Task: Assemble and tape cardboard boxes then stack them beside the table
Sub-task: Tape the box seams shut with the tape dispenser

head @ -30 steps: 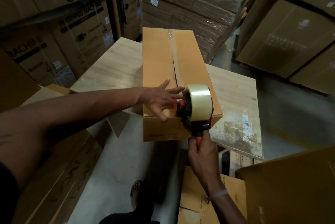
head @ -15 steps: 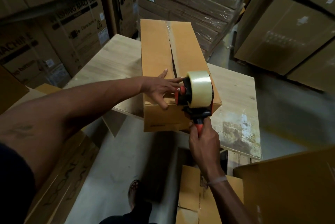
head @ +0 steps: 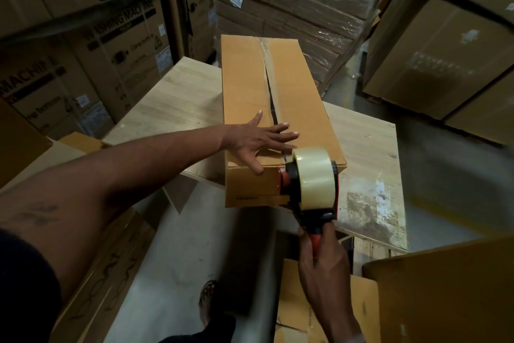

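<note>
A long cardboard box [head: 278, 109] lies flat on the wooden table [head: 178, 103], its long axis running away from the person, near end at the table's front edge, far end toward the wrapped stack of flat cardboard [head: 294, 9]. The centre seam of the top flaps runs lengthwise; clear tape covers the far part of it, while a dark gap shows mid-length. Left hand [head: 256, 142] rests flat on the near top, fingers straight and spread across the seam. Right hand [head: 322, 256] grips the red handle of the tape dispenser [head: 308, 184], whose clear roll sits at the box's near top edge, over the seam line. Table top: pale wood, worn white patches at right front. Grey concrete floor. Large printed appliance cartons [head: 105, 17] stand left; plain brown cartons [head: 445, 45] right. Dim light.
</note>
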Demonstrator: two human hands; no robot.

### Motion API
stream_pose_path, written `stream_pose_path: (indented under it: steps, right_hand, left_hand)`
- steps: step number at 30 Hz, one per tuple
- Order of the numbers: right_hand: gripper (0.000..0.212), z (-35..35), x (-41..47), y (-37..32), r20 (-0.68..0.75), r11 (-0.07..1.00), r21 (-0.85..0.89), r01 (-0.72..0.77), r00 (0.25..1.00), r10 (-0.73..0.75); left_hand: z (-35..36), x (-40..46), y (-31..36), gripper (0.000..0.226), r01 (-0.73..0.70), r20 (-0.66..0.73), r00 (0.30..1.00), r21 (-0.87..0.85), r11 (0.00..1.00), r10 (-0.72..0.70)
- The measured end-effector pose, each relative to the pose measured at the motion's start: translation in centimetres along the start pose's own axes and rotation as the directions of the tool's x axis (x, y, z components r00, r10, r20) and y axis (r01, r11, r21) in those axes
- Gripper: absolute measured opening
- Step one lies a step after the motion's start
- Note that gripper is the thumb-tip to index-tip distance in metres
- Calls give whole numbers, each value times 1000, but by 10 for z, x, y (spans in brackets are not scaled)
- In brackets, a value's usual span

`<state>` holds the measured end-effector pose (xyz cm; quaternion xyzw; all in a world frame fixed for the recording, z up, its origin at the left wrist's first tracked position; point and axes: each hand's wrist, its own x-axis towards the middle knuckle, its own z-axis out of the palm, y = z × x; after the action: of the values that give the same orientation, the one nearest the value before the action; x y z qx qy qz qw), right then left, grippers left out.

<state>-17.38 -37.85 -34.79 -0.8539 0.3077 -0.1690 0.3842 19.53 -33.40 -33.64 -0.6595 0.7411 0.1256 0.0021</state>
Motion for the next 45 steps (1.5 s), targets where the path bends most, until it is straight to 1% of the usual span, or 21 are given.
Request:
stream_pose_path:
  steps: [4, 7, 10, 12, 14, 16, 19, 22, 25, 27, 30, 33, 36, 37, 39, 42, 45]
  right_hand:
    - [15, 3, -19, 14, 8, 999, -27, -22, 1000, 22]
    - [17, 12, -20, 22, 16, 999, -14, -45, 999, 45]
    - [18, 21, -15, 26, 15, 998, 32, -51, 999, 50]
    - [14, 26, -11, 30, 15, 997, 53, -48, 999, 47]
    - [12, 32, -7, 33, 26, 994, 95, -58, 998, 56]
    - [11, 36, -3, 34, 27, 985, 158, -74, 997, 71]
    - [14, 41, 1, 38, 28, 964, 243, -111, 994, 107]
    - [16, 48, 6, 45, 37, 949, 289, -125, 992, 120]
    - [14, 53, 18, 50, 47, 941, 311, -132, 991, 124]
    - [24, 55, 25, 53, 67, 945, 306, -119, 992, 104]
    - [27, 55, 28, 56, 84, 949, 297, -103, 993, 82]
    - [27, 55, 28, 56, 75, 956, 285, -75, 996, 56]
    - [17, 59, 26, 61, 54, 949, 309, -56, 998, 41]
    - [13, 61, 25, 65, 48, 943, 327, -64, 998, 51]
    - [15, 68, 20, 70, 43, 934, 343, -98, 995, 89]
    - [17, 76, 10, 78, 41, 941, 313, -129, 992, 122]
    - [14, 76, 12, 79, 51, 944, 303, -131, 991, 121]
  left_hand:
    - [-1, -1, 1, 113, -20, -22, 1000, -8, 1000, 20]
    - [-2, -2, 3, 113, -22, -40, 999, 1, 1000, 22]
    - [-2, -3, 7, 113, -50, -94, 994, 33, 998, 53]
    - [-2, -4, 13, 110, -106, -117, 987, 31, 994, 109]
    - [-1, -1, 21, 102, -165, -120, 979, 9, 986, 165]
    - [0, 2, 28, 96, -185, -114, 977, -11, 983, 183]
    - [-1, 3, 33, 94, -191, -98, 977, -20, 981, 189]
    - [-1, 2, 37, 93, -218, -87, 973, -19, 976, 216]
    - [0, 2, 37, 98, -227, -68, 972, -7, 974, 226]
    - [-1, 1, 35, 108, -228, -36, 973, 15, 974, 228]
    - [-3, 2, 34, 117, -219, -6, 976, 20, 976, 219]
    - [-2, 3, 33, 113, -209, -7, 978, -4, 978, 209]
    - [-1, 3, 35, 101, -196, -13, 981, -65, 978, 195]
    - [-1, 2, 36, 96, -196, -19, 981, -100, 976, 195]
    - [-1, 1, 37, 90, -197, -32, 980, -145, 970, 194]
    - [-2, 0, 37, 90, -203, -28, 979, -153, 967, 201]
    - [0, 0, 37, 87, -201, -39, 979, -111, 973, 198]
